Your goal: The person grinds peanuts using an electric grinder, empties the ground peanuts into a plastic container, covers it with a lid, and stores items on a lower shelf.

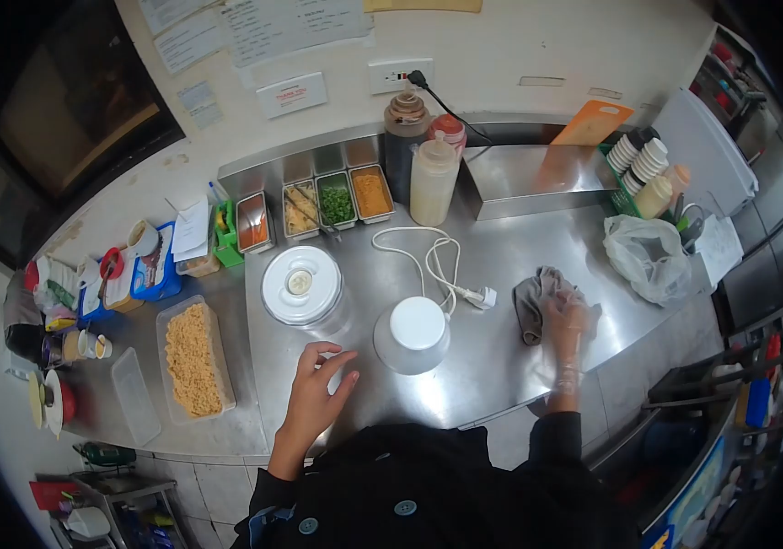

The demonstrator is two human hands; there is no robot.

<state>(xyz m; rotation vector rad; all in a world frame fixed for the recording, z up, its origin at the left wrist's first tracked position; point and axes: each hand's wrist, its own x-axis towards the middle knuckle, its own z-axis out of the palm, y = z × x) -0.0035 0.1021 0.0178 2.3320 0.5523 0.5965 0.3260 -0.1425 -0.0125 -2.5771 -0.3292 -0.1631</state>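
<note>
My right hand (567, 320), in a clear plastic glove, presses and grips a crumpled grey cloth (529, 306) on the steel counter. My left hand (318, 380) is bare and holds nothing; its fingers are slightly curled and apart. Just beyond it stands a clear round container with a white lid (323, 279). Between my hands sits a small white appliance (416, 325) with a rounded base, its kind unclear. Its white cord (428, 242) lies looped behind it, and the plug (483, 297) rests loose on the counter.
A tub of crumbly tan food (195, 361) and a clear lid (135, 393) lie at left. Steel topping trays (335, 199) and squeeze bottles (434, 183) line the back. At right are a plastic bag (648, 261) and stacked cups (634, 156) near the counter's edge.
</note>
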